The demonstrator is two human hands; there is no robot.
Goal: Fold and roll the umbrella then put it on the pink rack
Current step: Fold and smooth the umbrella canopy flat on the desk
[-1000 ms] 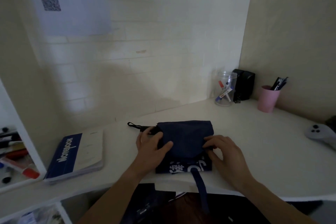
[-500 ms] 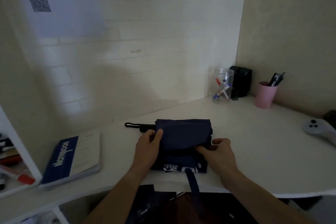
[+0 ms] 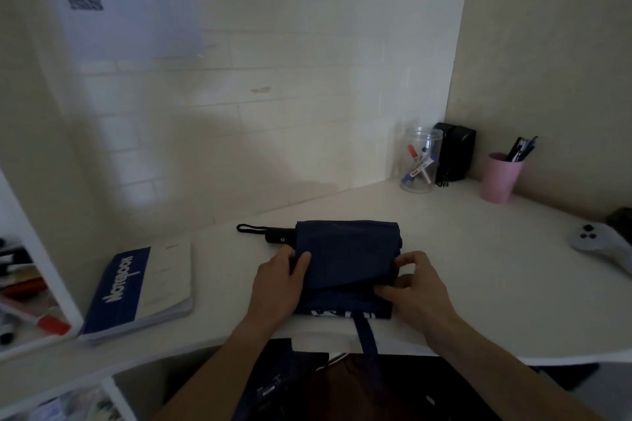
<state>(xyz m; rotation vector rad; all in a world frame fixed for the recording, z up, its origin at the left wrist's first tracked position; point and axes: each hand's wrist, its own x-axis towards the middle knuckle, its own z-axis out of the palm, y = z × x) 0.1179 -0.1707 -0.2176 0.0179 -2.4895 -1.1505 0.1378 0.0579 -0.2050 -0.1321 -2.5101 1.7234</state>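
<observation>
A navy folding umbrella (image 3: 345, 249) lies across the white desk (image 3: 478, 270), its fabric flattened into a wide fold. Its black handle (image 3: 279, 235) with a wrist loop points left. My left hand (image 3: 278, 280) pinches the fabric's left edge, thumb on top. My right hand (image 3: 415, 284) grips the fabric's right near edge with curled fingers. The closing strap (image 3: 367, 335) hangs over the desk's front edge. White printed letters show on the near flap. No pink rack is in view.
A blue notebook (image 3: 136, 294) lies at the left. A clear jar of markers (image 3: 420, 161), a black box (image 3: 455, 155) and a pink cup with pens (image 3: 500, 178) stand at the back right. A grey game controller (image 3: 602, 244) lies at the right edge. A white shelf with markers (image 3: 30, 311) is far left.
My right hand has slid from the top of the fabric to its right near edge and curled onto it. My left thumb has moved up along the left edge.
</observation>
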